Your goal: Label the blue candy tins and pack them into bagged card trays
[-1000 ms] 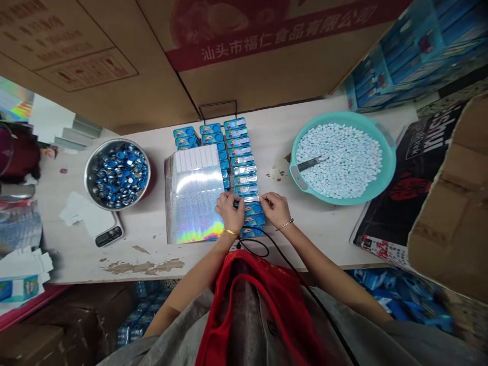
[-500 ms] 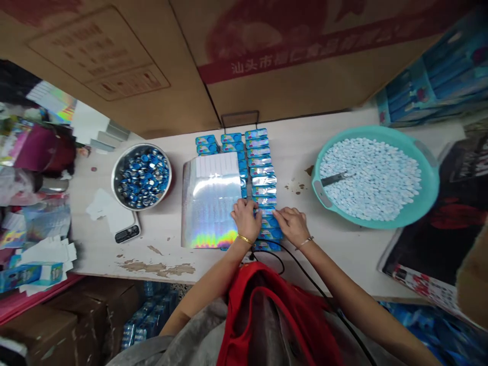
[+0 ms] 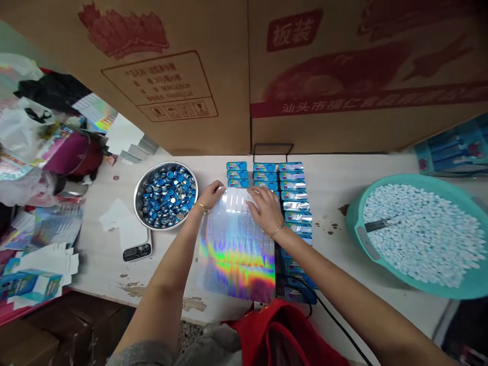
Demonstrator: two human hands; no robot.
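Note:
A shiny holographic sheet (image 3: 240, 254) with white strips along its far end lies over part of the rows of small blue packs. My left hand (image 3: 212, 196) is at its far left corner, fingers closed on the edge. Flat over the far right part of the sheet lies my right hand (image 3: 266, 212), its fingers stretched out and the thumb apart. Blue packs (image 3: 295, 195) run in a column to the right of the sheet. Shorter stacks of packs (image 3: 237, 174) show beyond its far edge.
Left stands a metal bowl (image 3: 192, 211) of blue and silver caps, with a small digital scale (image 3: 137, 252) nearer me. A teal basin (image 3: 360, 218) of pale tablets and a dark scoop (image 3: 377, 224) sits right. Large cartons (image 3: 213, 137) line the back; a black cable (image 3: 335, 315) crosses the front.
Both hands have left the column of blue packs and moved to the far end of the holographic sheet, the left now at its corner. The view has shifted, showing more of the cartons.

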